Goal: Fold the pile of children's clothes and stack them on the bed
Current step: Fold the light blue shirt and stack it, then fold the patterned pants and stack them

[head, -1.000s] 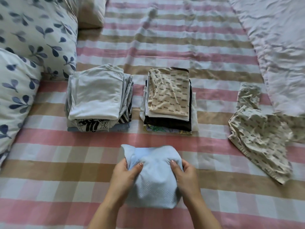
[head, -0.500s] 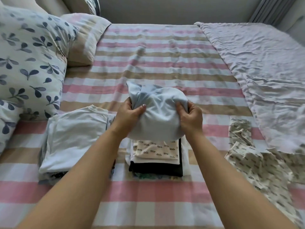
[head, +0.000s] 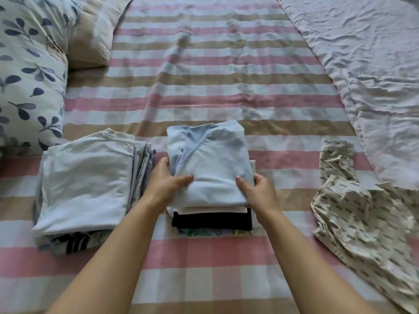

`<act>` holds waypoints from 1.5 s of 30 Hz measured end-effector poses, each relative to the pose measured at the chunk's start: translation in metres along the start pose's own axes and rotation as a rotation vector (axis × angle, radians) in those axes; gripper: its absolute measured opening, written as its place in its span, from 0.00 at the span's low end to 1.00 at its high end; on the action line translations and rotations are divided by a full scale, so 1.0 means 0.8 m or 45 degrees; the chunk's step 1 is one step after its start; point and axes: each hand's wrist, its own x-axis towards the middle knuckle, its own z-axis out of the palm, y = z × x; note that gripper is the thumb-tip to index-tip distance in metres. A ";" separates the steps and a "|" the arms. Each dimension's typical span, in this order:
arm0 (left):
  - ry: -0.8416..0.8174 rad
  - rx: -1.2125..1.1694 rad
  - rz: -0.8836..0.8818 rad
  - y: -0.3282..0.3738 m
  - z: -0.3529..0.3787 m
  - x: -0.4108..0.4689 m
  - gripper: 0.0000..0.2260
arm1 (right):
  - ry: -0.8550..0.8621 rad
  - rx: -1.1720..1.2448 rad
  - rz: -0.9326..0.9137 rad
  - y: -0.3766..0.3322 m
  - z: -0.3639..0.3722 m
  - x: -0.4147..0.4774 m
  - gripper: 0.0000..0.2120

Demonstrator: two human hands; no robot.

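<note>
– Clothes log, biggest thing first: what is in view?

– Striped bed (head: pixel 204 91) under everything. Crumpled quilt (head: pixel 367 64) along its right side, leaf-print pillow (head: pixel 29 75) at the left. Next the printed garment (head: pixel 362 225), unfolded, well apart to the right of the stacks. Then the left stack (head: pixel 86 186) with a white piece on top. Just beside it is the smaller middle stack (head: pixel 210 220) (black layer and a patterned one showing at its near edge).

– And the piece being handled?

– Light blue top (head: pixel 215 168), folded, lying on the middle stack. Left hand (head: pixel 167 184) grips its left edge, thumb on top, fingers down the side. Right hand (head: pixel 258 191) pinches the near right corner the same way. Both are closed on the cloth.

– Failure modes?

– Judgement only. The top sits shifted toward the far side of the stack, so it may be poorly centred. Drawing the fingers out quickly could drag the fold open or skew the layers toward the left stack. The seamed flap on top looks loose and might spring up.

– Containers?

– None visible, no basket or drawer. The two stacks do the holding, several folded pieces each, but I cannot count them from the edges. By my reading, one garment is left to fold.
</note>
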 end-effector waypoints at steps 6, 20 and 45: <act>0.172 0.306 0.042 -0.035 0.012 -0.031 0.15 | 0.050 -0.174 0.096 0.040 0.004 -0.025 0.03; 0.559 0.177 -0.293 -0.108 0.059 -0.111 0.32 | 0.099 -0.406 0.228 0.084 -0.062 -0.066 0.04; -0.551 1.371 1.004 -0.103 0.403 -0.127 0.27 | 0.127 -1.376 0.021 0.219 -0.387 -0.126 0.26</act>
